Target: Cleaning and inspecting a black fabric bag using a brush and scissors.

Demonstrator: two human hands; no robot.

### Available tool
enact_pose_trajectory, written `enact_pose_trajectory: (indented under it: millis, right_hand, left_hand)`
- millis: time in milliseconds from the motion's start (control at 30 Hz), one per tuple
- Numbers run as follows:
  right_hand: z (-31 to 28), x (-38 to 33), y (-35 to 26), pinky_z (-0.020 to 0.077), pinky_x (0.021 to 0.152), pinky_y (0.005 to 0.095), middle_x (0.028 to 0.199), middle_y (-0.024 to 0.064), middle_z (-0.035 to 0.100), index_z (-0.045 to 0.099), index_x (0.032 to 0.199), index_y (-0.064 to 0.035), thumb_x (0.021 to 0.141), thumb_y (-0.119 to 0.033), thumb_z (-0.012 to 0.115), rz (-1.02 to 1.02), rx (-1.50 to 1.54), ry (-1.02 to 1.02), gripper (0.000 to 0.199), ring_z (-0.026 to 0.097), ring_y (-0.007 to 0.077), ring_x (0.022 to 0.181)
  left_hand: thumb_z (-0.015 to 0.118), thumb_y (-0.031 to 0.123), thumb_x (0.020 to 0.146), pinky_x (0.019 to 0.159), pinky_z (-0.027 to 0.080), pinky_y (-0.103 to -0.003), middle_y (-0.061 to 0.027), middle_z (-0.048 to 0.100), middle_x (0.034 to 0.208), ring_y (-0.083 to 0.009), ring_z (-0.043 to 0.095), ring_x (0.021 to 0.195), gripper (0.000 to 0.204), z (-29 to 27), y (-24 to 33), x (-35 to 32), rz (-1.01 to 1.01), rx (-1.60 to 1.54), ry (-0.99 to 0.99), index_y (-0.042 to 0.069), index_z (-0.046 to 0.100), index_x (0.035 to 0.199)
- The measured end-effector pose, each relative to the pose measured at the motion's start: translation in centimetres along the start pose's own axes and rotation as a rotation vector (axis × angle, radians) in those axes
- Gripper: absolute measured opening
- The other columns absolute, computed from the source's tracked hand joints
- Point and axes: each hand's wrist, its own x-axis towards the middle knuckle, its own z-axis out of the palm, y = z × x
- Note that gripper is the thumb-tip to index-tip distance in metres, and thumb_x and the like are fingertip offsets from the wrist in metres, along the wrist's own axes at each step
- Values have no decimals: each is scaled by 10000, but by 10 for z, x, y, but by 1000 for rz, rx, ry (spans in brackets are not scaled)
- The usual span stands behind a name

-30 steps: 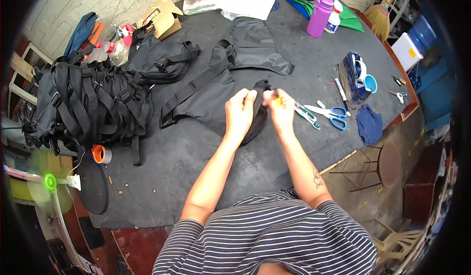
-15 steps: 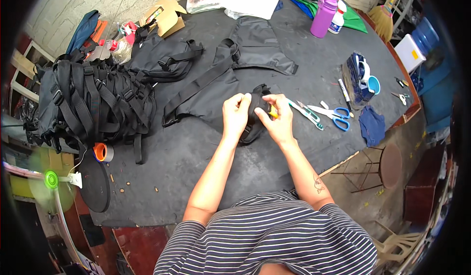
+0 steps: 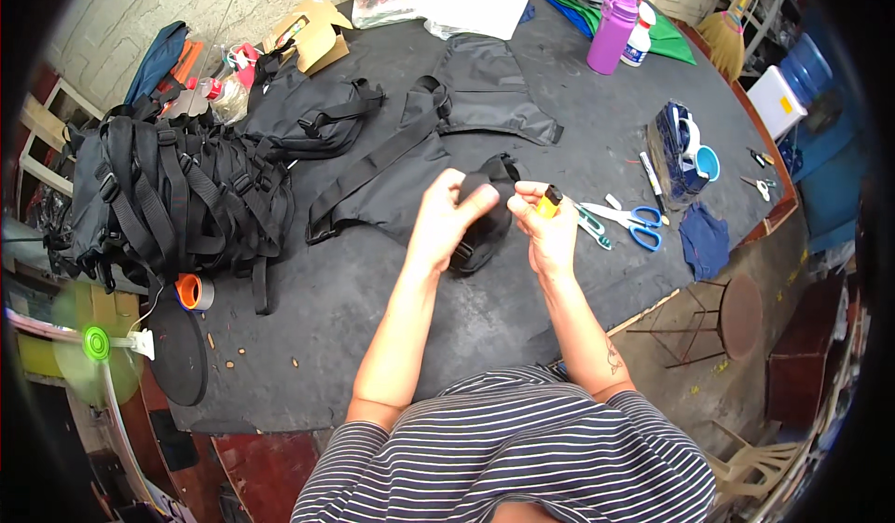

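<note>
My left hand (image 3: 446, 220) is clamped on a bunched black strap (image 3: 487, 208), thumb on one side and fingers on the other, held over the counter (image 3: 345, 337) in front of my chest. The strap's long axis runs away from me, its far end leaning right and its looped near end hanging toward my left wrist. My right hand (image 3: 548, 234) is closed around a yellow lighter (image 3: 548, 207); its black end points away from me and to the right. My right thumb and fingertip are brought together beside the strap; I cannot tell whether they touch it.

Beyond my left hand the flat black bag panel (image 3: 396, 183) stretches away from me, crossed by a wide band slanting from near left to far right. On the right, the blue-handled scissors (image 3: 623, 217) lie just beside my right hand, blades toward it, narrowing the room there. The wider gap is on the left, between my forearm and the orange-lined tape roll (image 3: 193, 292). The counter's near edge runs close against my striped shirt (image 3: 503, 439).
</note>
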Motion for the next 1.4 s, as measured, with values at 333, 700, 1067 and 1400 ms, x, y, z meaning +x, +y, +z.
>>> enact_pose_trajectory:
  millis: [333,700,1067,1400]
  right_hand:
    - [-19,16,8,351,509,200,620,-13,535,577,765,-27,884,-254,603,-32,-275,27,257,455,49,553]
    - [-28,23,28,303,528,217,685,29,570,600,849,-52,928,-421,422,104,-267,-158,417,381,63,524]
    - [-57,40,62,387,518,298,615,10,505,481,816,-63,833,-266,615,-99,-696,-39,244,493,138,550]
    - [-9,1,33,459,575,396,832,84,458,444,844,-61,705,-189,667,-411,-1021,-136,292,556,303,640]
  left_hand:
    - [659,-66,715,591,442,-196,-3,592,727,-48,539,654,206,4,1,-8,72,-12,30,41,500,791]
    - [678,266,817,641,436,-253,-48,609,705,-84,544,686,272,-25,9,-25,-18,589,166,1,650,869]
    - [658,208,833,436,236,-288,-10,324,483,-63,267,465,353,-38,-25,-37,63,803,433,-10,475,624]
    - [616,237,868,443,279,-333,-70,338,472,-93,283,474,430,-28,-29,-30,66,776,389,-22,406,597]
